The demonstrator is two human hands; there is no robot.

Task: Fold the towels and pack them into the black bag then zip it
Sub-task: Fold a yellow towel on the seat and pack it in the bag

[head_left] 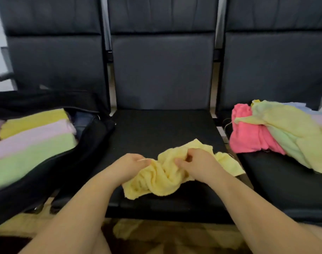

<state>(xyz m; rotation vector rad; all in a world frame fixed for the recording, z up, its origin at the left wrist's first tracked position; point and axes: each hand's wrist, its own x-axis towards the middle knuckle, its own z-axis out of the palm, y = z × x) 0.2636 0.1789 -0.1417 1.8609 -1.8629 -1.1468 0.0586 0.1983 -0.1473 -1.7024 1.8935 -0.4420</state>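
Both hands, the left hand (132, 165) and right hand (195, 163), pinched the crumpled yellow towel (162, 180) on the middle seat (156, 129), likely hunting its edges to spread it; the black bag (86, 143) lay open beside them, holding folded towels (31, 142)

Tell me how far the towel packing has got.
Done: folded yellow, pink and green towels already lie in the open black bag on the left seat. In hand: the left hand and right hand both grip a crumpled pale yellow towel on the middle seat, not yet folded. Left: the loose pile of pink and green towels on the right seat, then zipping.
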